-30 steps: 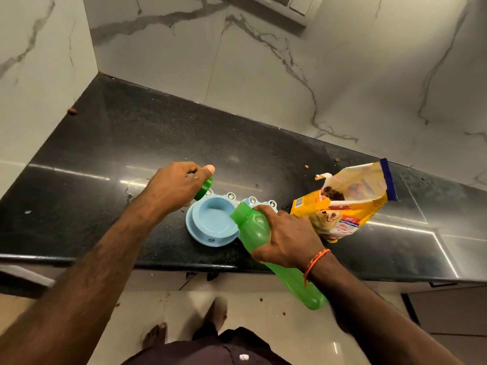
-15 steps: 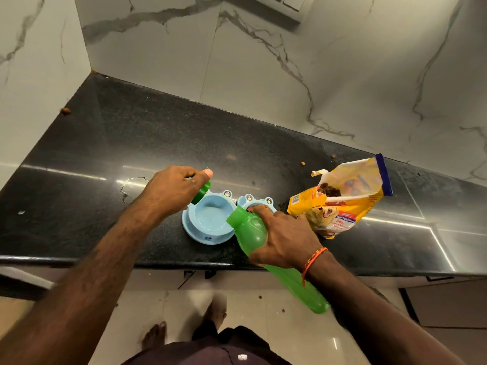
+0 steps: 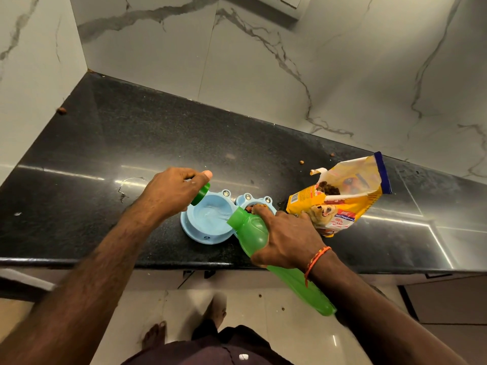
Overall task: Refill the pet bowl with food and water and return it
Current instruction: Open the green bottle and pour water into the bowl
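Observation:
A light blue double pet bowl [image 3: 196, 234] sits on the black counter [image 3: 158, 143] near its front edge. Its left well holds water; its right well, mostly hidden behind my right hand, shows brown kibble. My right hand [image 3: 287, 239] grips a green bottle [image 3: 250, 230], tilted with its open mouth over the left well. My left hand [image 3: 174, 192] holds the green bottle cap [image 3: 201, 193] just above the bowl's left rim.
An open yellow pet food bag [image 3: 345, 198] lies on the counter right of the bowl, with kibble visible inside. A few loose kibbles lie on the counter behind it and on the floor. Marble walls close off the back and left.
The bottle has tilted a little further over the left well and water now ripples there. Both hands stay almost in place.

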### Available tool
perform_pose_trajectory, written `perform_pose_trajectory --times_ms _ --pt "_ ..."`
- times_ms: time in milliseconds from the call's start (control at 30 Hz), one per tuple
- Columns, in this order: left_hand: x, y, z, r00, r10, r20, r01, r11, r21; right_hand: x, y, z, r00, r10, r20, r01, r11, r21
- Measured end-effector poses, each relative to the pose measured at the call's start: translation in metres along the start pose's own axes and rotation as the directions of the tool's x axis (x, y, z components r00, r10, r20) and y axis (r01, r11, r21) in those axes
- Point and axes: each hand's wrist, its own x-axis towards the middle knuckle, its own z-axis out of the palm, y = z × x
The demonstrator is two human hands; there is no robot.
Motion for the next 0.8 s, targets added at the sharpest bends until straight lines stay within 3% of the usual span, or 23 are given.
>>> perform_pose_trajectory --times_ms 800 --pt "-0.006 0.003 0.002 1.0 0.006 0.028 -0.005 1.0 -0.03 -0.011 0.006 -0.015 1.0 0.013 -0.021 -0.014 0.999 -0.04"
